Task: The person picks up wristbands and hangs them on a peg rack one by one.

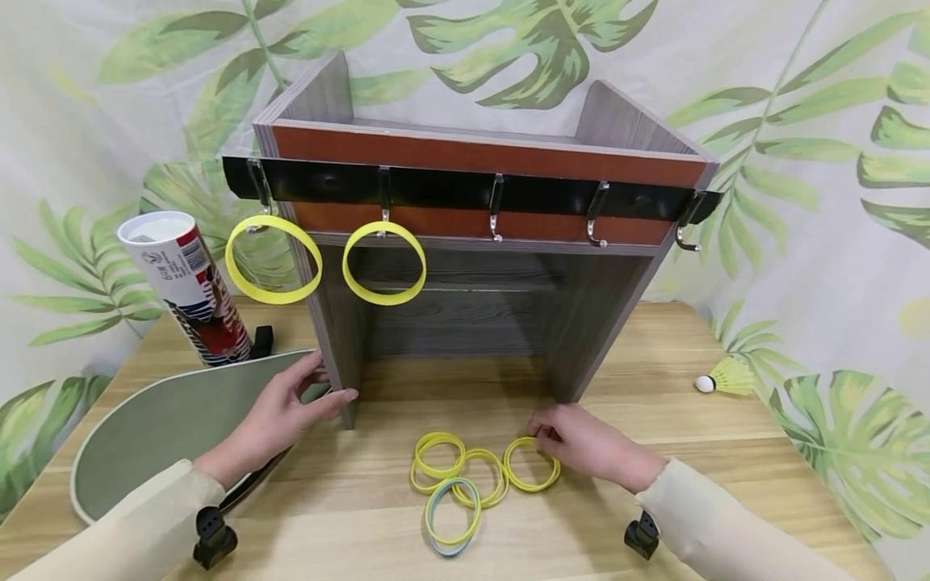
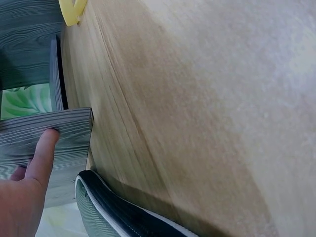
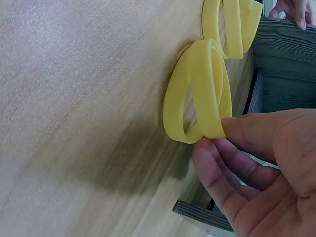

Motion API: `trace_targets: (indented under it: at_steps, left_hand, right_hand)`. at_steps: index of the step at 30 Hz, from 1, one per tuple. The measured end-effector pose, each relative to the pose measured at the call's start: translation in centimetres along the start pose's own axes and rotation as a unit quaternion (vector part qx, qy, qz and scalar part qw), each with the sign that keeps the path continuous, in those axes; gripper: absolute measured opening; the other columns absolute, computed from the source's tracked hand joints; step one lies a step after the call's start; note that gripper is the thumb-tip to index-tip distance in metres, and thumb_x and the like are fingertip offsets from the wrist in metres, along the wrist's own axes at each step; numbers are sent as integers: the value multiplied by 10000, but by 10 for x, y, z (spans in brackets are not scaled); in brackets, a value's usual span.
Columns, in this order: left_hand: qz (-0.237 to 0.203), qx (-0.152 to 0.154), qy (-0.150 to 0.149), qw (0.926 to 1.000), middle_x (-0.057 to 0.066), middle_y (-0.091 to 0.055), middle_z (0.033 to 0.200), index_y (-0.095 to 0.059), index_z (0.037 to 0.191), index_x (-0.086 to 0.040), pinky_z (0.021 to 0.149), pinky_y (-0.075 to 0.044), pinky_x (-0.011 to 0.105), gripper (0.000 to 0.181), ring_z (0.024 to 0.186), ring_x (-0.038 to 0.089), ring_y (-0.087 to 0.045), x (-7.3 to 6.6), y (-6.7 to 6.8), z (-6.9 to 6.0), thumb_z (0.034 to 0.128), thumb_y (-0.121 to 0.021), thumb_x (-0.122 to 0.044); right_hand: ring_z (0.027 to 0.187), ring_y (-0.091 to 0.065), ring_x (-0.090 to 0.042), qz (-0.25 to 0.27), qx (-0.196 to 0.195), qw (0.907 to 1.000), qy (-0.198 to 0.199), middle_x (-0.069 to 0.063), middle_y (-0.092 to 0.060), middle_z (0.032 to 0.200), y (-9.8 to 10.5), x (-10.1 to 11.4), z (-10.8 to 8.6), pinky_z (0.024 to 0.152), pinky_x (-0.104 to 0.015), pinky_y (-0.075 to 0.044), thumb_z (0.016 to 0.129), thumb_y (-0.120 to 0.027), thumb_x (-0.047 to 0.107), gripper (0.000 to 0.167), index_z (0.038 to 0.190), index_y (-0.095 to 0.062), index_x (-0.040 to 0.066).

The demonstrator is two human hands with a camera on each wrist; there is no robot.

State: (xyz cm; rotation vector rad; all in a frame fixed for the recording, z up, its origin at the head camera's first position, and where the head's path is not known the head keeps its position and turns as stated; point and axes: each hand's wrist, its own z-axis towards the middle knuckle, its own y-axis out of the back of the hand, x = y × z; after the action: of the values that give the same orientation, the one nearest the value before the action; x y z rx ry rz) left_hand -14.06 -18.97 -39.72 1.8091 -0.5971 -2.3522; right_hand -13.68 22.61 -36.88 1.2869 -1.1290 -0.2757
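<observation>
My right hand (image 1: 577, 440) pinches the edge of a yellow ring (image 3: 205, 91) between thumb and fingertips, low over the table; another yellow loop overlaps it. Left of it lie several more yellow rings (image 1: 483, 499), overlapping, and a ring that looks part yellow, part pale blue (image 1: 436, 537). My left hand (image 1: 283, 403) touches the lower left side panel of a grey wooden stand (image 1: 341, 339), its thumb straight and reaching toward the front edge. Two yellow rings (image 1: 416, 289) hang from the two leftmost hooks of the black rail (image 1: 443, 186) across the stand's top.
A tall printed tube (image 1: 192, 290) stands at the back left. Beside the stand's left side lies a flat grey-green case (image 1: 167, 428) with a pale rim, under my left forearm. A shuttlecock (image 1: 730, 378) is on the table's right side. Leaf-patterned cloth (image 1: 785, 145) hangs behind.
</observation>
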Motion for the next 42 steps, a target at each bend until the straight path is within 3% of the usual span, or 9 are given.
trace_targets:
  at_steps: [7, 12, 18, 22, 30, 35, 38, 42]
  left_hand:
    - [-9, 9, 131, 9999, 259, -656, 1298, -496, 1524, -57, 774, -668, 261, 580, 1074, -67, -635, -2, 1, -1, 995, -727, -118]
    - [47, -1, 141, 9999, 234, -686, 1239, -507, 1515, -59, 773, -667, 259, 575, 1049, -66, -647, -1, 1, -1, 990, -735, -122]
    - [-3, -29, 161, 9999, 284, -680, 1248, -489, 1531, -54, 765, -669, 268, 596, 1025, -41, -665, -1, 0, -4, 992, -732, -119]
    - [-27, -23, 149, 9999, 279, -682, 1245, -487, 1532, -58, 762, -672, 276, 593, 1022, -19, -675, -1, 0, -4, 995, -729, -124]
    - [85, -5, -68, 9999, 157, -733, 1126, -507, 1516, -68, 734, -673, 285, 575, 980, 6, -688, 0, 1, 0, 989, -733, -109]
    - [55, 4, 27, 10000, 271, -695, 1219, -491, 1529, -63, 752, -669, 267, 586, 1008, -16, -674, -1, 0, 0, 995, -727, -114]
    - [99, 1, 59, 9999, 285, -691, 1229, -494, 1522, -58, 760, -666, 255, 576, 1014, -27, -670, -2, 0, -1, 997, -724, -115]
    - [123, 1, 64, 9999, 265, -702, 1195, -494, 1524, -64, 753, -667, 263, 577, 996, -8, -681, -3, 0, -1, 998, -724, -125]
  right_hand:
    - [825, -612, 1, 357, -74, 9993, 117, -29, -760, 934, 3, -3, -2, 718, -192, -561, 991, -667, 28, 123, 1061, -768, 28]
    - [821, -602, 6, 946, -4, 9950, 333, -47, -763, 958, 5, -6, -5, 737, -183, -555, 981, -686, 51, 113, 1040, -773, 9]
    - [788, -565, -13, 1640, 289, 9858, 198, -68, -734, 959, 12, -4, -9, 717, -170, -522, 976, -698, 86, 166, 1072, -757, -35]
    - [789, -571, -28, 1730, 342, 9843, 117, -91, -731, 947, 20, 0, -9, 713, -171, -521, 975, -704, 94, 180, 1089, -750, -36]
    - [829, -606, -44, 1876, 346, 9814, 221, -154, -734, 995, 40, 10, -8, 735, -182, -549, 990, -678, 72, 159, 1102, -724, -31]
    - [840, -658, -67, 2650, 199, 9636, 283, -86, -705, 977, 61, 22, -5, 757, -209, -605, 1012, -653, 53, 200, 1158, -673, -82]
    - [870, -689, -69, 3255, -1, 9450, 322, -42, -709, 995, 71, 33, -3, 813, -244, -644, 1027, -655, 74, 226, 1193, -648, -79]
    - [953, -721, -74, 4035, -366, 9128, 512, -19, -739, 1046, 79, 49, -1, 903, -291, -655, 1031, -650, 60, 225, 1222, -610, -51]
